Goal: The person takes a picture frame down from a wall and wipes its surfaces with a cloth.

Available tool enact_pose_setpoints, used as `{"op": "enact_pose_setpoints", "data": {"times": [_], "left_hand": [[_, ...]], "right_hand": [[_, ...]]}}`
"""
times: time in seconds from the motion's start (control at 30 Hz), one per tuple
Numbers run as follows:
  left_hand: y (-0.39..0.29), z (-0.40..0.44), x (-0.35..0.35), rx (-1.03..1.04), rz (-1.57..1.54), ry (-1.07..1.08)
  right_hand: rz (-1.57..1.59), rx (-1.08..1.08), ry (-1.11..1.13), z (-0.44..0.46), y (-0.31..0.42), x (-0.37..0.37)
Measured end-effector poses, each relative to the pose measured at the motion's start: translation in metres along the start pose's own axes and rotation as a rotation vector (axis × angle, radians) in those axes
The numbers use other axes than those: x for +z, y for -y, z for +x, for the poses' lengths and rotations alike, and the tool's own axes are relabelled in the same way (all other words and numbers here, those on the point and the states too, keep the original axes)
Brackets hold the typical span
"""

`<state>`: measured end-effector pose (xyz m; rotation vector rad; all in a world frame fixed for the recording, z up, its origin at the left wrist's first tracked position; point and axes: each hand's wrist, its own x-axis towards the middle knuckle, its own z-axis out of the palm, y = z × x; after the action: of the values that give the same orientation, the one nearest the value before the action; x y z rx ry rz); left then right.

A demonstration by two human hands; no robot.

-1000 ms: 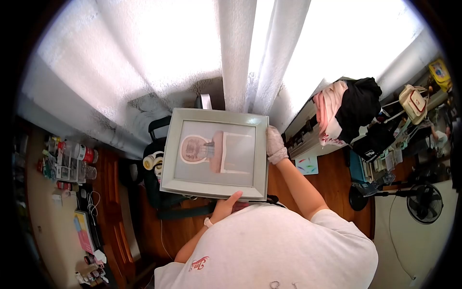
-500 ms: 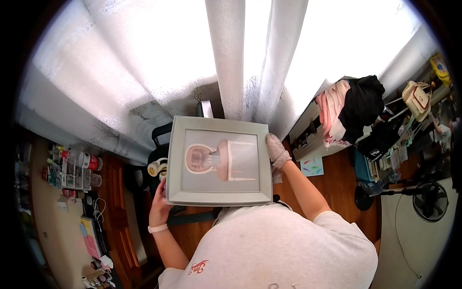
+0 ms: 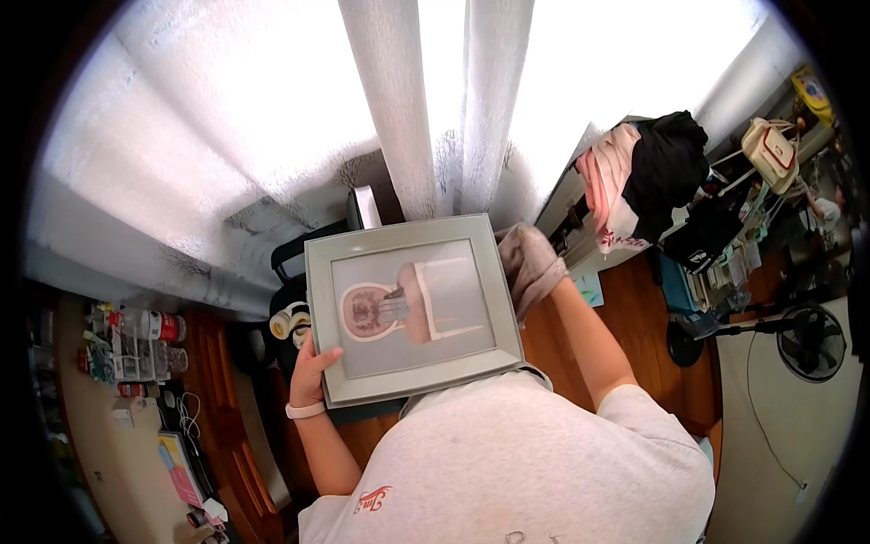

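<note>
A picture frame (image 3: 412, 376) with a pale grey-green border is held in front of my body, its picture of a chair lying sideways. My left hand (image 3: 313, 372) grips the frame's lower left side, with the thumb on the front border and the other fingers hidden behind. At the right side of the frame is my right hand (image 3: 542, 272), closed on a greyish-pink cloth (image 3: 526, 254). The cloth covers most of this hand's fingers and presses by the frame's upper right edge.
A dark chair (image 3: 290, 263) with rolls of tape (image 3: 290, 322) stands behind the frame. Bottles (image 3: 163, 325) and boxes sit on the left desk. Folded clothes (image 3: 625, 181) are piled on a cabinet at right, near a black fan (image 3: 809, 343). Curtains (image 3: 390, 109) hang ahead.
The frame has tilted, its right side swinging toward me. My left thumb now lies over the front border. The cloth around my right hand has bunched up and hangs looser.
</note>
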<state>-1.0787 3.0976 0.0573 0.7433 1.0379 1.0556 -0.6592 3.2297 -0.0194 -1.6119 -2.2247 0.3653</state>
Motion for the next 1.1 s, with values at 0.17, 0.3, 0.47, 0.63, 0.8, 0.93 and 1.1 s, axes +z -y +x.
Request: {"op": "enact_pose_setpoints", "data": {"times": [0.17, 0.3, 0.47, 0.63, 0.8, 0.93, 1.1], "left_hand": [[0.019, -0.009, 0.002, 0.009, -0.032, -0.01], [0.028, -0.022, 0.015, 0.044, -0.058, -0.038], [0.039, -0.046, 0.029, 0.157, -0.012, -0.157], [0.038, -0.063, 0.045, 0.148, -0.014, -0.204], [0.044, -0.063, 0.046, 0.172, -0.024, -0.208], [0.049, -0.059, 0.043, 0.172, -0.021, -0.188], [0.048, -0.051, 0.035, 0.156, -0.007, -0.14]], "right_hand": [[0.392, 0.312, 0.127, 0.017, 0.06, -0.078], [-0.017, -0.077, 0.077, 0.047, 0.04, -0.017], [-0.22, -0.04, 0.143, 0.059, 0.015, 0.06], [0.173, 0.51, 0.139, 0.007, 0.068, 0.016], [0.237, 0.633, 0.26, -0.083, 0.096, -0.011], [-0.197, 0.183, 0.232, -0.122, 0.086, -0.01], [-0.33, -0.114, 0.186, -0.063, 0.083, -0.031]]}}
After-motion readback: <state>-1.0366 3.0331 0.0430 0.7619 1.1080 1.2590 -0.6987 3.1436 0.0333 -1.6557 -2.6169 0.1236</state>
